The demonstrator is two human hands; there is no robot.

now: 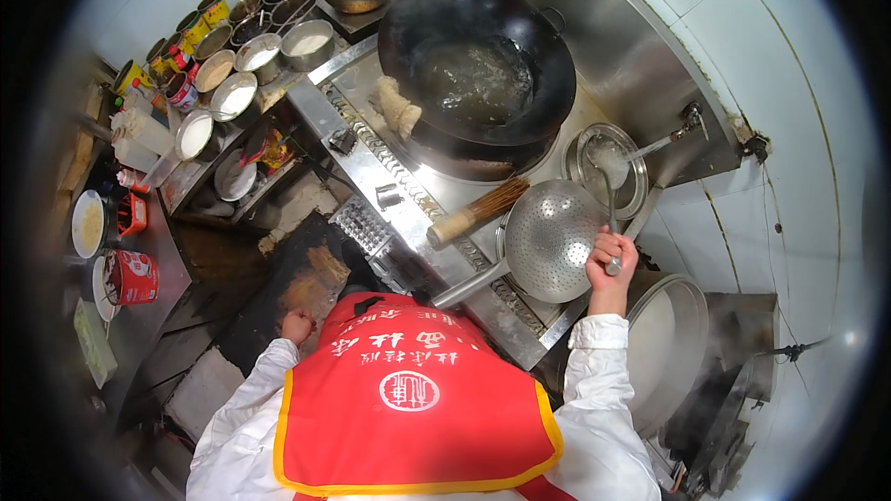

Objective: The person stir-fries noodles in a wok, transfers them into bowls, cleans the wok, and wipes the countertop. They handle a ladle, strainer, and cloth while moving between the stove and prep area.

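Note:
My right hand [611, 263] is closed on the handle of a metal ladle [610, 205], whose bowl end is at a metal basin [635, 189] under a running tap [690, 118]. Just left of that hand lies a perforated metal strainer [553, 240], its long handle pointing down-left. My left hand [298, 326] hangs low beside my red apron [418, 431], fingers curled, apparently around nothing. Further up, a large black wok [407, 28] holds steaming, rippling liquid. A bamboo wok brush [480, 211] rests between wok and strainer. A folded cloth [397, 108] touches the wok's left side.
Several metal bowls of seasonings [235, 94] line the left shelf, near yellow tins [213, 8]. A red tub [131, 277] stands on the left counter. Steam surrounds a big metal pot [668, 348] at right. The stove's metal front edge [418, 223] runs diagonally before me.

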